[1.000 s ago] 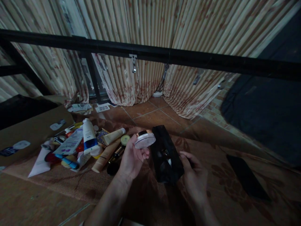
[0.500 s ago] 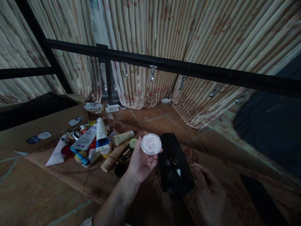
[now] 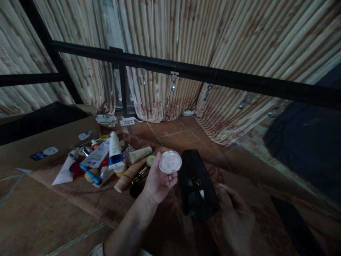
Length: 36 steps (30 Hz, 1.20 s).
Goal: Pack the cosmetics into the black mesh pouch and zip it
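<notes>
Striped curtains (image 3: 170,28) fill the background, and one black bar (image 3: 165,65) runs across them, beyond both hands. A mat (image 3: 101,204) lies below. Left of the left hand (image 3: 158,185), it's a crowded heap: a white-and-blue tube (image 3: 115,151), a cream tube (image 3: 140,154) and a tan tube (image 3: 129,176), three at least, with one cardboard box (image 3: 66,142) farther out. And there's the one round case (image 3: 170,162), pinched in the left hand's thumb and fingers, flat face showing! Just right of it sits one black pouch (image 3: 190,167), gaping, small items inside. The right hand (image 3: 237,217) is at the pouch's near right edge, fingers bent; whether they grip it, I can't tell.
</notes>
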Available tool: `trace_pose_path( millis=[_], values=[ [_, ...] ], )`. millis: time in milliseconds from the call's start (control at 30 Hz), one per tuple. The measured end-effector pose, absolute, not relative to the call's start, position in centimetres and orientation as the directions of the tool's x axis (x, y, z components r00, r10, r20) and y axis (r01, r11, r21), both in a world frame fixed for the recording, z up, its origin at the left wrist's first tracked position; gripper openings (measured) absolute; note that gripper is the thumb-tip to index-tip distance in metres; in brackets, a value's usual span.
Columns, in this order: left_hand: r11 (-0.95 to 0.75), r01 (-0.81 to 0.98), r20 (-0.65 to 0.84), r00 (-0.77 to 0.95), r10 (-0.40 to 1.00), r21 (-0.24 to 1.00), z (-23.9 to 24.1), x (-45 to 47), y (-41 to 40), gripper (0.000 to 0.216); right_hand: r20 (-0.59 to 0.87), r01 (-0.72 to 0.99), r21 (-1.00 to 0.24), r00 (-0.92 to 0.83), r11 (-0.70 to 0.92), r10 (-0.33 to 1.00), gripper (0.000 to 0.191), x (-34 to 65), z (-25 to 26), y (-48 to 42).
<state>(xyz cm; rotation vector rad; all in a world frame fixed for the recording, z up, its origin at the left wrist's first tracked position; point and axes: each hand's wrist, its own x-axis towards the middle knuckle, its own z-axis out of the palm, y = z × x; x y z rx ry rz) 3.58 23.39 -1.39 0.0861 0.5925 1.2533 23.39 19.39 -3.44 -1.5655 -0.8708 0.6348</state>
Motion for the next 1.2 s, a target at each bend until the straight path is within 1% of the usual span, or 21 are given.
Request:
trace_pose_path(
  millis=[67, 100, 167, 233, 300, 367, 400, 433, 533, 567, 667, 767, 833, 900, 1033, 1200],
  values=[
    [0.294, -0.836, -0.339, 0.139, 0.930, 0.463, -1.1, 3.4, 23.2, 0.041, 0.079, 0.200, -0.979, 0.578, -0.047, 0.812, 0.036, 23.2, -3.1, 19.4],
    [0.280, -0.829, -0.321, 0.129, 0.938, 0.485, -0.9, 3.2, 23.1, 0.040, 0.088, 0.214, -0.976, 0.582, -0.047, 0.808, 0.035, 23.2, -2.9, 19.4],
    [0.257, -0.836, -0.297, 0.119, 0.947, 0.485, -0.7, 2.9, 23.1, 0.039, 0.108, 0.238, -0.970, 0.587, -0.044, 0.803, 0.034, 23.1, -2.7, 19.4],
    [0.219, -0.843, -0.302, 0.071, 0.951, 0.491, -0.7, 2.8, 23.0, 0.038, 0.101, 0.233, -0.972, 0.581, -0.045, 0.808, 0.034, 23.0, -2.7, 19.5],
    [0.204, -0.813, -0.306, 0.033, 0.951, 0.545, -0.8, 3.0, 22.9, 0.036, 0.077, 0.202, -0.978, 0.568, -0.048, 0.820, 0.034, 23.1, -2.8, 19.6],
    [0.244, -0.767, -0.286, 0.083, 0.955, 0.593, -0.9, 3.3, 22.7, 0.037, 0.065, 0.180, -0.983, 0.556, -0.044, 0.829, 0.035, 23.1, -3.1, 19.6],
    [0.261, -0.766, -0.275, 0.114, 0.955, 0.588, -0.9, 3.4, 22.6, 0.040, 0.070, 0.181, -0.983, 0.554, -0.038, 0.829, 0.035, 23.2, -3.2, 19.6],
    [0.250, -0.786, -0.271, 0.109, 0.956, 0.566, -0.9, 3.3, 22.6, 0.041, 0.082, 0.187, -0.982, 0.555, -0.028, 0.828, 0.035, 23.2, -3.4, 19.7],
    [0.137, -0.868, -0.294, -0.011, 0.956, 0.477, -0.7, 2.9, 22.8, 0.033, 0.101, 0.184, -0.983, 0.551, -0.002, 0.829, 0.035, 23.4, -3.7, 19.7],
    [0.142, -0.874, -0.306, -0.008, 0.952, 0.465, -0.7, 2.8, 22.9, 0.034, 0.091, 0.172, -0.985, 0.545, -0.005, 0.834, 0.035, 23.4, -3.8, 19.7],
    [0.264, -0.861, -0.368, 0.097, 0.925, 0.435, -0.8, 3.0, 23.1, 0.040, 0.052, 0.148, -0.988, 0.553, -0.037, 0.832, 0.036, 23.4, -3.9, 19.7],
    [0.285, -0.882, -0.408, 0.119, 0.905, 0.376, -1.1, 3.6, 23.1, 0.042, 0.078, 0.171, -0.985, 0.563, -0.023, 0.822, 0.035, 23.4, -3.8, 19.7],
    [0.325, -0.880, -0.414, 0.167, 0.895, 0.348, -1.2, 4.0, 23.0, 0.045, 0.083, 0.182, -0.983, 0.548, -0.022, 0.833, 0.035, 23.3, -3.7, 19.7],
    [0.364, -0.863, -0.414, 0.206, 0.887, 0.351, -1.3, 4.2, 23.0, 0.047, 0.078, 0.178, -0.984, 0.546, -0.025, 0.834, 0.035, 23.2, -3.5, 19.7],
    [0.345, -0.862, -0.421, 0.175, 0.890, 0.371, -1.3, 3.7, 23.2, 0.049, 0.071, 0.161, -0.987, 0.555, -0.024, 0.829, 0.034, 23.1, -3.1, 19.7],
    [0.370, -0.858, -0.402, 0.217, 0.889, 0.356, -1.2, 3.1, 23.3, 0.050, 0.070, 0.176, -0.984, 0.540, -0.032, 0.839, 0.033, 23.1, -3.1, 19.7]
  ],
)
